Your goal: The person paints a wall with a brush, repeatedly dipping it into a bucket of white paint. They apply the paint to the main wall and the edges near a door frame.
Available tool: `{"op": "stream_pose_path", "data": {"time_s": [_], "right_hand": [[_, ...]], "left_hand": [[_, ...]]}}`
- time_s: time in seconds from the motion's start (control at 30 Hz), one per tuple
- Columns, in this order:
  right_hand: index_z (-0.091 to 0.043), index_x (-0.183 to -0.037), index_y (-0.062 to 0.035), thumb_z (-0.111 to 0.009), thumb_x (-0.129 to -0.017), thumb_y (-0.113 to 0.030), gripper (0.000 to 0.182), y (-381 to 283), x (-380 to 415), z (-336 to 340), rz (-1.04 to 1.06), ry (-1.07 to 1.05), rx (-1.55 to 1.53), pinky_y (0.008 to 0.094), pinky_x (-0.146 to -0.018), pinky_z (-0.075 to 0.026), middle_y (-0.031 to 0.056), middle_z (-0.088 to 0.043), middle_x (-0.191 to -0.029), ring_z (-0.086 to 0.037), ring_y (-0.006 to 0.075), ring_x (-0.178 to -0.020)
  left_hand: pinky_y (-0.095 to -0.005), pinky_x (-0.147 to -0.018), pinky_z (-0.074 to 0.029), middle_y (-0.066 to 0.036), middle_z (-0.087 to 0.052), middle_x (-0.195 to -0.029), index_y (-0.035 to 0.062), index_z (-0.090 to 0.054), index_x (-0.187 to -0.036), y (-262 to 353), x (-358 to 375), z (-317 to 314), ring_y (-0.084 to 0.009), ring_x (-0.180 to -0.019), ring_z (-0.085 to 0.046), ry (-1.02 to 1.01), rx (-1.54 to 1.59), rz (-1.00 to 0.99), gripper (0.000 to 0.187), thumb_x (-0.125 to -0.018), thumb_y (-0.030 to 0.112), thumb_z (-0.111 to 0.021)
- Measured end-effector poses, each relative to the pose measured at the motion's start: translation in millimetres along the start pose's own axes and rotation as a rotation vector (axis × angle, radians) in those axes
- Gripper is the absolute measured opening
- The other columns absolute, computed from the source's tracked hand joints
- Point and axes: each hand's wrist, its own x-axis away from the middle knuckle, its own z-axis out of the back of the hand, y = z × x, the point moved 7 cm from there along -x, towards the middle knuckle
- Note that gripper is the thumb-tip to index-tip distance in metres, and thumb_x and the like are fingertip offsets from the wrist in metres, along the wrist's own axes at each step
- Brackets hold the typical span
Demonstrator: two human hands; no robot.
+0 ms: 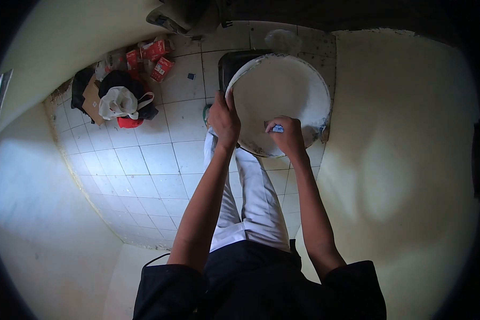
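A large round white tub [282,80] stands on the tiled floor in front of my legs, its inside coated in pale, smeared material. My left hand [225,120] is closed around the tub's left rim, fingers pointing away from me. Over the near part of the tub's inside, my right hand [289,133] pinches a small flat object [277,128] with a blue-and-white patterned part. A thin greyish edge of it shows past the fingertips; the rest is hidden in the hand. Darker grey smudges mark the tub's wall to the right of this hand.
Behind the tub's left side is a black container [226,69]. Clear plastic [282,40] lies beyond it. To the left, red boxes [161,69] and a pile of bags and cloth [120,104] rest on the tiles. A pale wall [394,160] rises close on the right.
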Motion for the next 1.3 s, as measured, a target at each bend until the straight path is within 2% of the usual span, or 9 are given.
{"op": "stream_pose_path", "data": {"time_s": [0.1, 0.27, 0.4, 0.7, 0.77, 1.0, 1.07, 1.2, 1.3], "right_hand": [[-0.066, -0.07, -0.0002, -0.065, -0.063, 0.006, 0.009, 5, -3, -2, -0.027, -0.057, -0.011, 0.0329, -0.068, -0.051, 0.0134, -0.068, -0.075, -0.067, 0.0283, -0.073], [-0.067, -0.07, 0.0, -0.066, -0.061, 0.006, 0.01, 5, -5, -2, -0.045, -0.08, -0.017, 0.032, -0.068, -0.05, 0.0128, -0.067, -0.074, -0.067, 0.0258, -0.07], [-0.067, -0.067, -0.0013, -0.062, -0.061, 0.006, 0.011, 10, -6, 0, -0.106, -0.086, -0.067, 0.0334, -0.071, -0.052, 0.013, -0.069, -0.075, -0.068, 0.0275, -0.073], [-0.068, -0.071, 0.0013, -0.061, -0.059, 0.007, 0.015, 35, -8, -3, -0.292, -0.141, -0.287, 0.0298, -0.059, -0.052, 0.0121, -0.069, -0.074, -0.066, 0.0204, -0.066], [-0.068, -0.071, 0.0027, -0.06, -0.06, 0.007, 0.014, 38, -8, -3, -0.338, -0.171, -0.31, 0.0287, -0.057, -0.052, 0.0124, -0.069, -0.074, -0.065, 0.0189, -0.063], [-0.068, -0.072, 0.0039, -0.054, -0.059, 0.007, 0.02, 48, -13, -2, -0.321, -0.165, -0.374, 0.0288, -0.057, -0.052, 0.0127, -0.069, -0.074, -0.064, 0.0179, -0.059], [-0.068, -0.072, 0.0042, -0.051, -0.057, 0.007, 0.022, 49, -15, -3, -0.306, -0.197, -0.371, 0.0288, -0.056, -0.052, 0.0127, -0.068, -0.073, -0.064, 0.0186, -0.059], [-0.067, -0.071, 0.0046, -0.051, -0.056, 0.008, 0.023, 53, -21, -4, -0.321, -0.247, -0.373, 0.0289, -0.055, -0.052, 0.0125, -0.068, -0.072, -0.064, 0.0192, -0.058], [-0.067, -0.071, 0.005, -0.051, -0.055, 0.007, 0.023, 47, -27, 0, -0.311, -0.27, -0.389, 0.0286, -0.053, -0.051, 0.0122, -0.067, -0.071, -0.064, 0.0187, -0.058]], "left_hand": [[-0.0534, -0.058, -0.037, -0.024, -0.058, -0.074, 0.0038, -0.048, -0.089, -2, -1, -2, -0.0469, -0.068, -0.053, -0.059, 0.007, 0.067, 0.031, -0.098, 0.033, -0.045], [-0.0535, -0.059, -0.037, -0.026, -0.058, -0.074, 0.0027, -0.048, -0.088, 1, 0, 2, -0.0475, -0.069, -0.053, 0.007, 0.017, -0.004, 0.032, -0.098, 0.033, -0.046], [-0.0535, -0.059, -0.036, -0.026, -0.058, -0.073, 0.0027, -0.048, -0.087, -3, -1, -1, -0.0475, -0.068, -0.053, -0.027, 0.032, 0.029, 0.032, -0.098, 0.033, -0.046], [-0.0529, -0.058, -0.037, -0.024, -0.058, -0.073, 0.0039, -0.049, -0.087, -2, -1, 1, -0.0469, -0.068, -0.053, -0.02, 0.015, 0.043, 0.03, -0.098, 0.032, -0.046], [-0.0528, -0.058, -0.036, -0.023, -0.058, -0.072, 0.0046, -0.049, -0.087, -1, -1, 2, -0.0463, -0.067, -0.053, 0.027, 0.004, -0.007, 0.029, -0.098, 0.031, -0.046], [-0.0525, -0.058, -0.036, -0.022, -0.057, -0.07, 0.0048, -0.049, -0.087, 2, -2, 3, -0.046, -0.067, -0.053, -0.026, -0.021, 0.05, 0.029, -0.099, 0.031, -0.046], [-0.0527, -0.063, -0.038, -0.026, -0.058, -0.077, 0.0024, -0.049, -0.092, 0, -2, 1, -0.0491, -0.074, -0.054, -0.094, 0.011, 0.131, 0.033, -0.1, 0.034, -0.042], [-0.0522, -0.064, -0.039, -0.027, -0.058, -0.078, 0.0023, -0.05, -0.092, 2, -1, 0, -0.0492, -0.075, -0.054, -0.091, 0.023, 0.136, 0.034, -0.1, 0.035, -0.042], [-0.0521, -0.058, -0.037, -0.023, -0.056, -0.069, 0.0027, -0.048, -0.086, 7, -1, 1, -0.0472, -0.067, -0.052, -0.002, 0.059, 0.04, 0.033, -0.099, 0.033, -0.046]]}}
